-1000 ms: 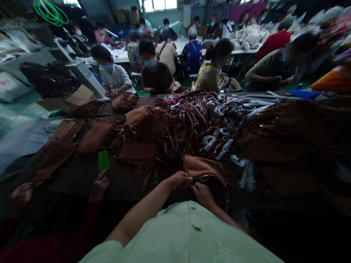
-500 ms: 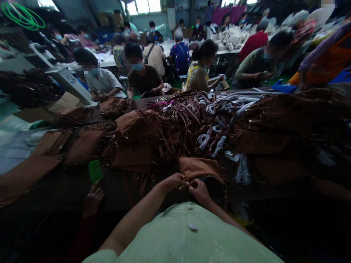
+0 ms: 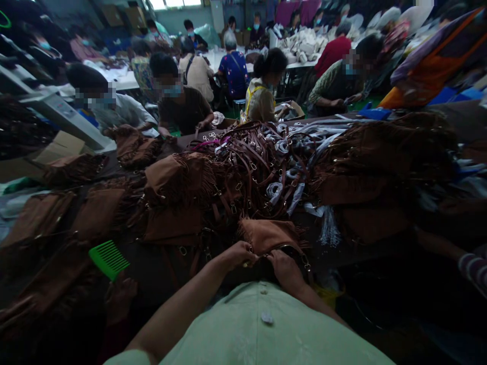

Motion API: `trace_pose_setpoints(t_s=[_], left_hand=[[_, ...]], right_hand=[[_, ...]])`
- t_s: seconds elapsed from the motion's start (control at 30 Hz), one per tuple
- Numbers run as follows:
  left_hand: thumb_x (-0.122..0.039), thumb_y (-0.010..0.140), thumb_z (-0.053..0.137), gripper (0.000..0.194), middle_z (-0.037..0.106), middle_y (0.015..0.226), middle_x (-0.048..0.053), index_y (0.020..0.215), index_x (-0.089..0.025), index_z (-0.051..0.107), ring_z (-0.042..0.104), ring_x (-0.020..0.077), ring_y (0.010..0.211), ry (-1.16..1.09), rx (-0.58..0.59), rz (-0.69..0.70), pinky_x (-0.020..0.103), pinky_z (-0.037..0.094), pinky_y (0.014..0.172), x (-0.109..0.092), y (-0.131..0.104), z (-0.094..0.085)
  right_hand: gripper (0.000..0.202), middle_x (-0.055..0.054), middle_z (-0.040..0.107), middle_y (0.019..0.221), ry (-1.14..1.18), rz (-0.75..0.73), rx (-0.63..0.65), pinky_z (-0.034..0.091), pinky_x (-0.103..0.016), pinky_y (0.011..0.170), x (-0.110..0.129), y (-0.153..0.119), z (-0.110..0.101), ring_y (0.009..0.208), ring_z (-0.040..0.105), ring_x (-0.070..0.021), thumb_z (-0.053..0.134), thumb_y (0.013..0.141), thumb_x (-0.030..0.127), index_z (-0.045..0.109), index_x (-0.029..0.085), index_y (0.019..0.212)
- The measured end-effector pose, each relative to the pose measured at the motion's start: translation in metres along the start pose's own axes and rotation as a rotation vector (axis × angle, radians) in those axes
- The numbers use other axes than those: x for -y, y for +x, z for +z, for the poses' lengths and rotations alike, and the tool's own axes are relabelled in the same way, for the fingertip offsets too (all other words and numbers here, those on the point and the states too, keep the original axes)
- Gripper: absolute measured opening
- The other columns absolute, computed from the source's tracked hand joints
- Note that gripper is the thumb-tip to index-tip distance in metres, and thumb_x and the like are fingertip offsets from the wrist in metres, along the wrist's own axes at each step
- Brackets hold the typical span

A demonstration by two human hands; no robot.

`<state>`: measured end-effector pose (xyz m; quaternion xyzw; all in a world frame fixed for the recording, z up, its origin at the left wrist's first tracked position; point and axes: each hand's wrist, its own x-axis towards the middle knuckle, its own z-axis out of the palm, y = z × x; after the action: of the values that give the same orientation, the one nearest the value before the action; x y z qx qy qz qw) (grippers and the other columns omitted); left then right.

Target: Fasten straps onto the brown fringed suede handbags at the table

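Observation:
A brown fringed bag [image 3: 268,234] lies at the table's near edge, its opening towards me. My left hand [image 3: 241,254] is closed, pinching the bag's near left corner by a small metal ring. Just right of it, my right hand [image 3: 283,266] is closed on the bag's near edge, thumb and finger pressed together. What tiny part sits between the fingertips is too dark to make out. A strap clasp [image 3: 305,261] hangs at the bag's right corner, beside my right hand.
Brown straps with metal clasps [image 3: 253,165] are heaped beyond the bag. Fringed bags [image 3: 178,177] are stacked left, more bags [image 3: 353,190] right. A neighbour's hand [image 3: 120,296] holds a green comb [image 3: 109,259] at left. Another person's arm [image 3: 437,246] reaches in from the right.
The whole view has shifted somewhat. My right hand has turned flatter and moved slightly right along the bag's edge. At left, the neighbour's green comb has swung from upright to tilted.

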<state>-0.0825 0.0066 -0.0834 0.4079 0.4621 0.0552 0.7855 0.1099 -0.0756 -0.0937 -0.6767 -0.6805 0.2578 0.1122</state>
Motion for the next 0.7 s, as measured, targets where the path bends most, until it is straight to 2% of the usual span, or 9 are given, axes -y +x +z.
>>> trace_pose_setpoints(t_s=[0.1, 0.17, 0.23, 0.3, 0.4, 0.47, 0.57, 0.63, 0.7], left_hand=[[-0.035, 0.074, 0.068, 0.030, 0.063, 0.078, 0.007, 0.085, -0.007, 0.062, 0.059, 0.0158, 0.070, 0.067, -0.025, -0.044, 0.027, 0.048, 0.061, -0.001, -0.007, -0.009], [-0.034, 0.084, 0.056, 0.032, 0.060, 0.101, 0.009, 0.104, -0.010, 0.058, 0.059, 0.0178, 0.087, 0.067, -0.027, -0.049, 0.033, 0.051, 0.075, 0.000, -0.012, -0.014], [-0.034, 0.088, 0.052, 0.034, 0.055, 0.113, 0.009, 0.114, -0.012, 0.053, 0.057, 0.0192, 0.096, 0.064, -0.016, -0.048, 0.038, 0.050, 0.082, 0.001, -0.015, -0.016], [-0.035, 0.087, 0.052, 0.034, 0.056, 0.110, 0.008, 0.112, -0.012, 0.054, 0.057, 0.0189, 0.094, 0.060, -0.004, -0.042, 0.037, 0.050, 0.080, 0.002, -0.015, -0.015], [-0.032, 0.079, 0.062, 0.024, 0.061, 0.079, 0.004, 0.087, -0.009, 0.060, 0.058, 0.0133, 0.068, 0.056, 0.016, -0.019, 0.026, 0.048, 0.061, 0.004, -0.012, -0.012], [-0.026, 0.068, 0.069, 0.021, 0.055, 0.057, 0.001, 0.066, -0.010, 0.057, 0.050, 0.0095, 0.050, 0.045, 0.042, 0.006, 0.021, 0.039, 0.048, 0.004, -0.010, -0.010], [-0.022, 0.058, 0.070, 0.022, 0.049, 0.045, -0.002, 0.053, -0.013, 0.050, 0.043, 0.0076, 0.040, -0.012, 0.077, 0.024, 0.020, 0.029, 0.042, -0.001, -0.009, -0.005], [-0.022, 0.056, 0.069, 0.023, 0.049, 0.046, -0.002, 0.052, -0.014, 0.048, 0.044, 0.0077, 0.040, -0.075, 0.087, 0.038, 0.020, 0.029, 0.042, -0.009, -0.010, 0.005], [-0.023, 0.056, 0.069, 0.021, 0.050, 0.050, -0.002, 0.056, -0.013, 0.051, 0.045, 0.0072, 0.043, -0.143, 0.115, 0.071, 0.020, 0.031, 0.045, -0.023, -0.009, 0.022]], right_hand=[[0.024, -0.008, 0.064, 0.088, -0.081, 0.174, -0.026, 0.039, -0.026, 0.072, -0.043, -0.005, -0.003, 0.083, 0.060, -0.0175, 0.037, 0.092, 0.027, 0.058, 0.017, 0.086], [0.025, -0.009, 0.065, 0.090, -0.107, 0.286, -0.057, 0.039, -0.025, 0.071, -0.073, -0.010, -0.008, 0.084, 0.061, -0.0175, 0.036, 0.092, 0.027, 0.059, 0.016, 0.088], [0.027, -0.011, 0.065, 0.092, -0.110, 0.370, -0.085, 0.039, -0.025, 0.072, -0.100, -0.015, -0.013, 0.085, 0.061, -0.0176, 0.036, 0.092, 0.027, 0.060, 0.014, 0.093], [0.030, -0.011, 0.066, 0.096, -0.086, 0.412, -0.097, 0.040, -0.024, 0.074, -0.119, -0.018, -0.016, 0.087, 0.061, -0.0176, 0.035, 0.091, 0.027, 0.061, 0.014, 0.098], [0.032, -0.010, 0.066, 0.098, -0.061, 0.481, -0.101, 0.041, -0.025, 0.073, -0.136, -0.018, -0.018, 0.086, 0.062, -0.0175, 0.034, 0.090, 0.028, 0.062, 0.015, 0.099], [0.034, -0.010, 0.067, 0.094, -0.053, 0.510, -0.093, 0.041, -0.025, 0.070, -0.142, -0.018, -0.023, 0.081, 0.062, -0.0171, 0.032, 0.090, 0.030, 0.063, 0.016, 0.097], [0.035, -0.010, 0.067, 0.091, -0.089, 0.446, -0.094, 0.042, -0.026, 0.072, -0.135, -0.017, -0.039, 0.082, 0.061, -0.0178, 0.032, 0.090, 0.030, 0.064, 0.016, 0.096], [0.032, -0.012, 0.065, 0.098, -0.176, 0.364, -0.157, 0.042, -0.029, 0.080, -0.117, -0.017, -0.053, 0.092, 0.059, -0.0211, 0.041, 0.087, 0.032, 0.062, 0.016, 0.106], [0.045, -0.012, 0.060, 0.113, -0.207, 0.197, -0.197, 0.040, -0.032, 0.089, -0.090, -0.014, -0.068, 0.104, 0.053, -0.0242, 0.055, 0.079, 0.035, 0.054, 0.018, 0.121]])
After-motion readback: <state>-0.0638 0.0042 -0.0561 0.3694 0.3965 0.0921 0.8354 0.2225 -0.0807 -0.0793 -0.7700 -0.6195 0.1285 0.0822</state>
